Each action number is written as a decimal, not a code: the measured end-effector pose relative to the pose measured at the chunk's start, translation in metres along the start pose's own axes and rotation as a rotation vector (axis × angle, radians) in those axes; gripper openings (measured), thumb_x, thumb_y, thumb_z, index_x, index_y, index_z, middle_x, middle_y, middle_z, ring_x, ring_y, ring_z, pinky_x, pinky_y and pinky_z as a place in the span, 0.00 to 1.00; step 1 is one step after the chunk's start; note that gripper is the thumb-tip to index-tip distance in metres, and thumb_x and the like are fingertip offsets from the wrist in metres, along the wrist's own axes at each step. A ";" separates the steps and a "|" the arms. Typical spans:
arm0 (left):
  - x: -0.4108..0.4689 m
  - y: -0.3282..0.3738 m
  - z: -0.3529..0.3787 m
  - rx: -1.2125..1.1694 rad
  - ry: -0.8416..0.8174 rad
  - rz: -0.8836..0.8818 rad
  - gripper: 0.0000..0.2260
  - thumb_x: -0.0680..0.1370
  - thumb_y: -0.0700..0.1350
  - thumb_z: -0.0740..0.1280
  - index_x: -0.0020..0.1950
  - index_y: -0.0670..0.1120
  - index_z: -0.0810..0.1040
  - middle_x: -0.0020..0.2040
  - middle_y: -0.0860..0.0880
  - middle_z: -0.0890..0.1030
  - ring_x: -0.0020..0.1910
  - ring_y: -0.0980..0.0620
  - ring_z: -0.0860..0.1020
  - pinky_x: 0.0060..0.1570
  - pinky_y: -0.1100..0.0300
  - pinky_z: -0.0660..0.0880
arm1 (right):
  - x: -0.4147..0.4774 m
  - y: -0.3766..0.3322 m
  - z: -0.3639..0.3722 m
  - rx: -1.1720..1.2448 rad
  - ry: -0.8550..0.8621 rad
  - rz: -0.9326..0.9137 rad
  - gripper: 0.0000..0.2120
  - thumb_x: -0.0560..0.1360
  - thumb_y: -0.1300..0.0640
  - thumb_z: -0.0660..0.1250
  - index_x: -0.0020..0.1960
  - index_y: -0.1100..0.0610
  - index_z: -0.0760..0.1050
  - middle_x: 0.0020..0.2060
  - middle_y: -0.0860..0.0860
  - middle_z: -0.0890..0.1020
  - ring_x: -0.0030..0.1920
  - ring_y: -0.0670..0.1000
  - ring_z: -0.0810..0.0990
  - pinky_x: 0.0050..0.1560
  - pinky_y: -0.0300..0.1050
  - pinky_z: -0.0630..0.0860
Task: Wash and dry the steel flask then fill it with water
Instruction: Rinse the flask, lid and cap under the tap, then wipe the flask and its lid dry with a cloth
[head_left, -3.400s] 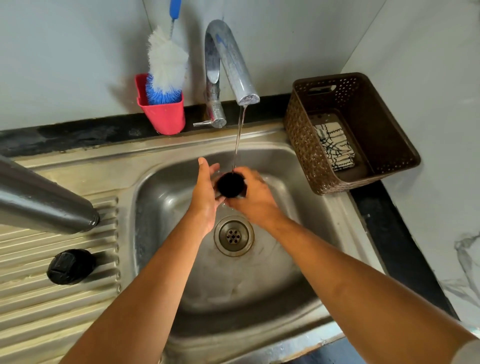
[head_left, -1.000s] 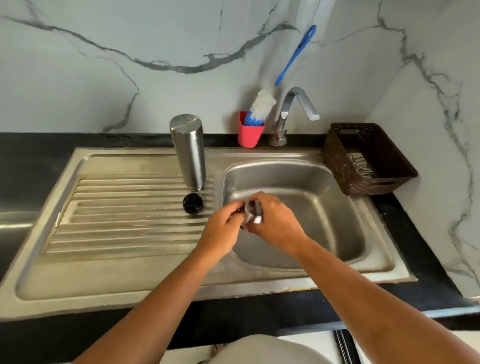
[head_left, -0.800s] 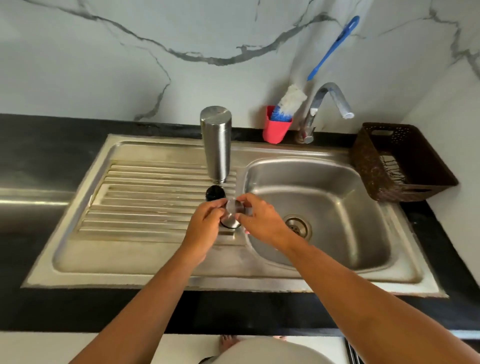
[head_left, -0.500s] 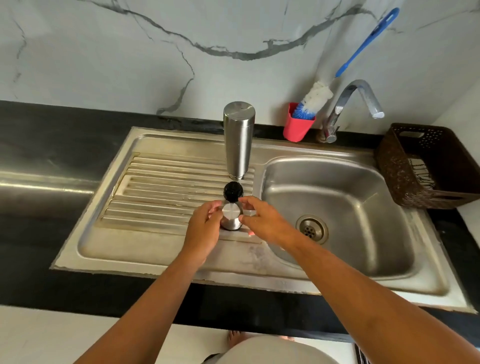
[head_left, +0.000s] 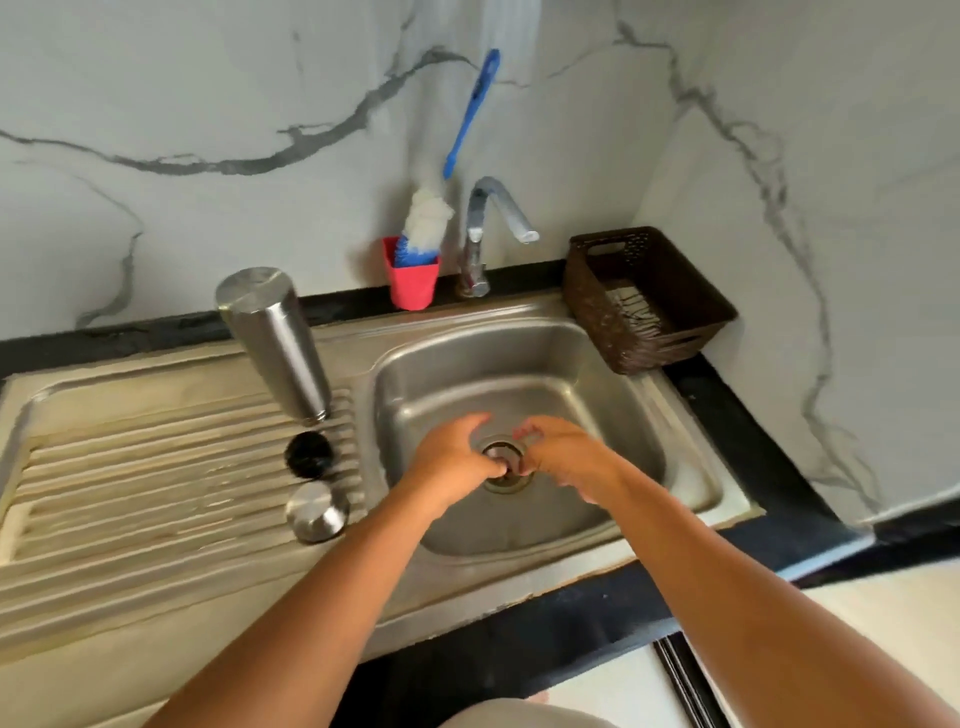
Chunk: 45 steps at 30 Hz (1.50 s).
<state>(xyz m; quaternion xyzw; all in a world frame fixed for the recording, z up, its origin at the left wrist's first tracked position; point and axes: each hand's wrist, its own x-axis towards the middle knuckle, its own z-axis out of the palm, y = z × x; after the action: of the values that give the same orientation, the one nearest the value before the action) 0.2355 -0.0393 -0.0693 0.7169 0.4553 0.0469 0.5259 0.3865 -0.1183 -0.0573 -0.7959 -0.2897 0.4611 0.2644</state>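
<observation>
Steel cap (head_left: 317, 512) now rests on the drainboard (head_left: 156, 493) (left hand (head_left: 452, 460), right hand (head_left: 566, 457): fingers (head_left: 491, 470) loosely curled, empty).

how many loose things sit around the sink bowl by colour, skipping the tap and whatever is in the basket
steel: 2, flask and steel cap
black: 1, black cap
red: 1, cup
blue and white: 1, brush
brown: 1, basket
total: 6

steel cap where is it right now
Head view: the steel cap sits on the ribbed drainboard left of the sink basin, just in front of the black stopper and the upturned steel flask.
</observation>
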 end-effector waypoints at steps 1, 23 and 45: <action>0.007 0.003 0.005 0.004 0.009 -0.002 0.32 0.71 0.46 0.81 0.74 0.53 0.77 0.66 0.51 0.82 0.63 0.50 0.81 0.67 0.50 0.76 | 0.001 0.006 -0.007 0.028 0.074 -0.021 0.15 0.71 0.67 0.74 0.55 0.54 0.80 0.50 0.51 0.79 0.51 0.51 0.78 0.45 0.45 0.74; 0.172 0.189 0.063 -0.474 -0.069 0.032 0.28 0.80 0.34 0.67 0.80 0.42 0.67 0.78 0.43 0.70 0.71 0.46 0.75 0.68 0.51 0.76 | 0.144 -0.024 -0.231 -0.509 0.337 -0.255 0.17 0.78 0.61 0.71 0.66 0.54 0.80 0.58 0.53 0.84 0.59 0.54 0.82 0.60 0.50 0.80; 0.107 0.171 0.029 -0.767 -0.129 0.144 0.23 0.82 0.45 0.70 0.77 0.48 0.73 0.67 0.50 0.81 0.67 0.50 0.79 0.67 0.48 0.77 | 0.020 -0.066 -0.262 0.609 0.127 -0.373 0.16 0.74 0.63 0.67 0.62 0.62 0.78 0.55 0.62 0.85 0.53 0.60 0.86 0.53 0.58 0.84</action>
<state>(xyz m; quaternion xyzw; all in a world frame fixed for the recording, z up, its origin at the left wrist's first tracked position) 0.4164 0.0093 0.0098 0.4998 0.3192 0.2052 0.7786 0.6126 -0.0989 0.0910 -0.6412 -0.2623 0.4196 0.5865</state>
